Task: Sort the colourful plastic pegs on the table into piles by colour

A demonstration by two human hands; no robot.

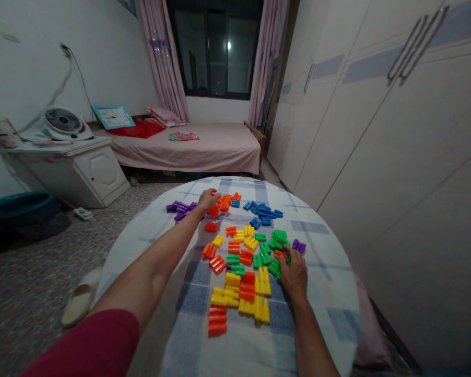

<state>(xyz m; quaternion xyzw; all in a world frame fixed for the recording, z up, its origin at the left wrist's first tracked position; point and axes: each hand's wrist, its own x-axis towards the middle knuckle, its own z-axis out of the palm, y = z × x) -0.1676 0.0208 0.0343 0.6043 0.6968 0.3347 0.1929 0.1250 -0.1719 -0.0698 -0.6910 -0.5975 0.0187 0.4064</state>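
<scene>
My left hand (209, 199) reaches to the far side of the table, its fingers apart at the edge of a pile of orange plastic building blocks (224, 201). Its fingertips are partly hidden, and I see nothing held in it. My right hand (295, 272) is low over the green blocks (278, 240), with thumb and forefinger around a small orange block (280, 254) among them. In front of both hands lie mixed yellow blocks (262, 281), orange blocks (247, 287) and green blocks, several joined in groups.
Purple blocks (178, 208) lie at the far left, blue blocks (264, 211) at the far right. A purple piece (299, 246) sits beside my right hand. The round table (141, 283) has a checked cloth. Beyond stand a bed (220, 144), a cabinet (98, 175) and a wardrobe (377, 157).
</scene>
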